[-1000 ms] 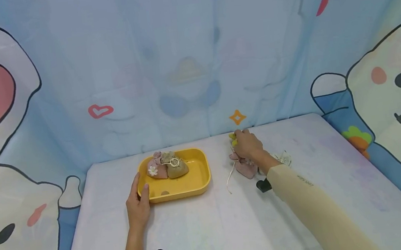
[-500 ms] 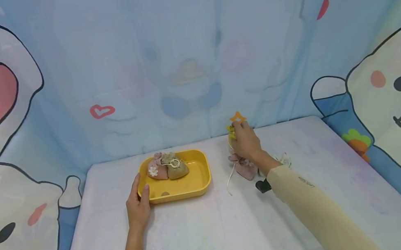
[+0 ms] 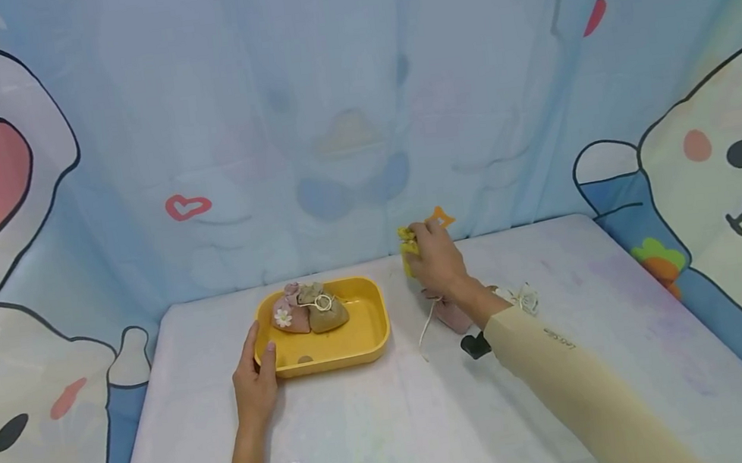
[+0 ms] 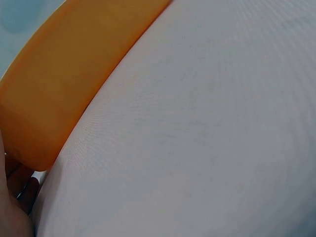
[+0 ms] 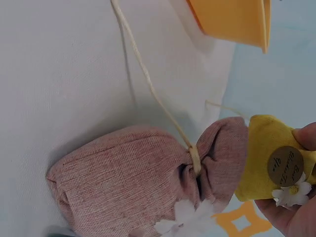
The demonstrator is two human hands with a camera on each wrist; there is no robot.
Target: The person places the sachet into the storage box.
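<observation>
My right hand (image 3: 439,258) holds a small yellow drawstring pouch (image 3: 408,254) by its gathered top, lifted near the back edge of the table. A round brown label and a white flower show on the yellow pouch (image 5: 271,143) in the right wrist view. Beneath the hand lies a pink pouch (image 5: 123,177) with a cream cord and a white flower. My left hand (image 3: 256,386) grips the front left corner of a yellow tray (image 3: 331,360), thumb at the rim and fingers along the outer side. Inside the tray sit a pink pouch (image 3: 291,318) and an olive-beige pouch (image 3: 329,316).
A bundle of white cord (image 3: 526,298) lies behind the right forearm, on the white-covered table (image 3: 380,429). A printed blue curtain (image 3: 249,123) hangs along the table's back edge. Black cameras are strapped at both wrists.
My right hand has raised the yellow pouch from behind the pink one and shifted it left toward the tray. The left hand and the tray have stayed in place.
</observation>
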